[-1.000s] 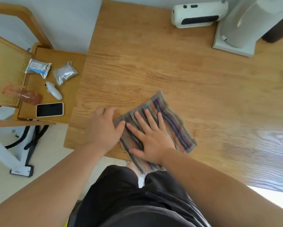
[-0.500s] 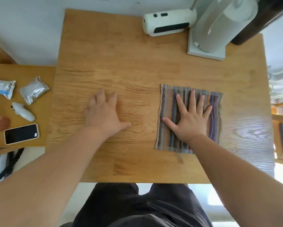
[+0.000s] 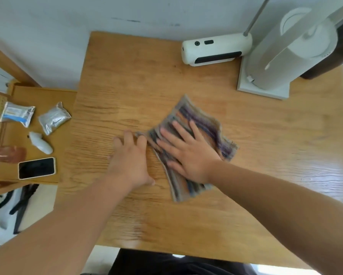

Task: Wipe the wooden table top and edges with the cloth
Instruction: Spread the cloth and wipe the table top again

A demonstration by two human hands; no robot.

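A striped multicoloured cloth (image 3: 210,128) lies flat near the middle of the wooden table (image 3: 127,80), turned at an angle. My right hand (image 3: 188,151) presses flat on it with the fingers spread. My left hand (image 3: 130,161) rests flat on the bare wood just left of the cloth, its fingertips touching the cloth's left corner. The cloth and both hands are motion-blurred.
At the table's back right stand a white device (image 3: 216,49) and a tall white appliance on a square base (image 3: 265,84). A lower wooden surface (image 3: 45,96) on the left holds two foil packets, a small white bottle and a phone (image 3: 36,168). A wall runs behind.
My right hand has slid the cloth from the right part of the table back left toward the middle, rotating it. My left hand has stayed flat on the wood.
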